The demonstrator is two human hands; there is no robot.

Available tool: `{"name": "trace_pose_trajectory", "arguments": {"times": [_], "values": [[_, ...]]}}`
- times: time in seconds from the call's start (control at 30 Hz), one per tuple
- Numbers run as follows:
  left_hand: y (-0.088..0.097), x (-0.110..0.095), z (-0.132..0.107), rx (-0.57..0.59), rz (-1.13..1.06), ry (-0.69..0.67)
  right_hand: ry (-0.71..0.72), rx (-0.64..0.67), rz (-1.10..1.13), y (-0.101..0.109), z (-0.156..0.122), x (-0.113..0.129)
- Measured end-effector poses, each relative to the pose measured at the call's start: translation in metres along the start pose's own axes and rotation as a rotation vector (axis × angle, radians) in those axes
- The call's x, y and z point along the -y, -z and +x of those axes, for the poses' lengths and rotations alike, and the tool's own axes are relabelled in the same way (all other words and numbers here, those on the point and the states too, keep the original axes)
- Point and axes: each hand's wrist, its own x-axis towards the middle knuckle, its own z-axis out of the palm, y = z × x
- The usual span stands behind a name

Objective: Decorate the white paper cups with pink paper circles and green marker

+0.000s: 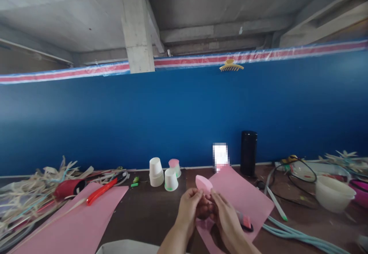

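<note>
Held up between my two hands is a small rounded piece of pink paper [203, 183]. My left hand [187, 206] pinches its lower left side. On its lower right side the fingers of my right hand [224, 211] are closed. Behind and beneath the hands lies a large sheet of pink paper [241, 192], partly covered by my right hand. A pink and black object [245, 221] shows just right of that hand; its kind is unclear.
White paper cups [156, 171] stand at the back. Left are another pink sheet [94, 215], a red-handled tool [102, 192] and tangled strips [40, 185]. A black cylinder [248, 152], a cream bowl [333, 194], cables [299, 235] and a white pen-like stick [277, 204] lie right.
</note>
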Motion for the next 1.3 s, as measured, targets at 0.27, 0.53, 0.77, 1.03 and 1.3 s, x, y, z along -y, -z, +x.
{"name": "trace_pose_trajectory", "arguments": {"times": [0.27, 0.53, 0.77, 1.03, 1.3], "values": [[0.003, 0.000, 0.002, -0.043, -0.013, 0.009, -0.058, 0.082, 0.002, -0.001, -0.003, 0.006], [0.001, 0.001, 0.002, -0.060, -0.021, 0.005, -0.029, 0.046, 0.014, -0.002, -0.003, 0.006], [-0.006, -0.001, -0.002, -0.073, -0.109, 0.041, 0.008, 0.012, 0.012, -0.004, -0.003, 0.003], [-0.008, 0.002, -0.002, -0.125, -0.168, 0.018, -0.016, 0.047, 0.002, 0.001, 0.002, -0.002], [-0.009, 0.002, -0.001, -0.129, -0.165, 0.029, -0.015, 0.064, 0.020, -0.003, -0.004, 0.003]]}}
